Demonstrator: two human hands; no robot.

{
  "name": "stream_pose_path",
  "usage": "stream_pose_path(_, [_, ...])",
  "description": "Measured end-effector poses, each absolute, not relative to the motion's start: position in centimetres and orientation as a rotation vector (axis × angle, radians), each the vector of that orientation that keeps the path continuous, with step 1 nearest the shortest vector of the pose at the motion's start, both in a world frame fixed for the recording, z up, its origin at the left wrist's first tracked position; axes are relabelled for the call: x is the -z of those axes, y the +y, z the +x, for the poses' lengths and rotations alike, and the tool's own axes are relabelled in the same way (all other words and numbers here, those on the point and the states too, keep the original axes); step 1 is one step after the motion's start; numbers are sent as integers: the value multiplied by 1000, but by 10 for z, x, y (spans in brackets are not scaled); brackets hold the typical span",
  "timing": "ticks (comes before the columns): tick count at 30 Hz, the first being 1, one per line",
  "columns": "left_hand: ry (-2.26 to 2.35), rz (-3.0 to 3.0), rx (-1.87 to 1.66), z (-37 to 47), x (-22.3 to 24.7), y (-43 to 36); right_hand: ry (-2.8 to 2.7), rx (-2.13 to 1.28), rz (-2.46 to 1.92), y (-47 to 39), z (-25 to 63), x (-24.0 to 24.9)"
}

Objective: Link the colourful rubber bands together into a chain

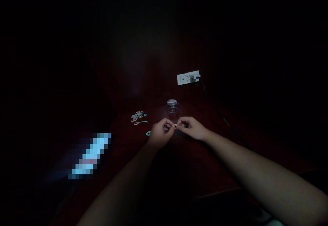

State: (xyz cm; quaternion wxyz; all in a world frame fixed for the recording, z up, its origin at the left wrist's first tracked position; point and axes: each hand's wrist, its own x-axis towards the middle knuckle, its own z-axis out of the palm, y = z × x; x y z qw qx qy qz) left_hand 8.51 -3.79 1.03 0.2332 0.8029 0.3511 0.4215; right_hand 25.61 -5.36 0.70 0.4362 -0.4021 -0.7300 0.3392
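Over the table, my left hand (162,132) and my right hand (191,127) meet fingertip to fingertip. Pinched between them is a small yellow hair tie (175,126), partly hidden by the fingers. Something pink shows by the left fingers, too small to make out. Just left of my left hand lies a green hair tie (148,133), partly covered by that hand. Farther off to the left is a loose pile of coloured hair ties (137,116), with a green strand stretched out beside it. Behind my hands stands a clear jar (172,107) with its lid on.
The room is very dark around the reddish-brown table (205,171). A bright pixelated screen (91,156) is at the left. On the back wall a white socket panel (185,78) holds a plug (195,77), and a dark cable (225,120) runs down to the right.
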Motion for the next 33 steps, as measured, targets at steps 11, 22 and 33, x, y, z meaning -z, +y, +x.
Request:
stream_pose_path(11, [832, 2132, -1088, 85, -8, -41, -1826, -759, -1023, -53, 257, -7])
stream_pose_path(22, [858, 2155, -1092, 86, -3, -37, -1815, -737, -1046, -52, 257, -6])
stream_pose_path(33, [916, 2111, -1128, 86, -5, -38, -1811, -774, -1014, -55, 257, -9])
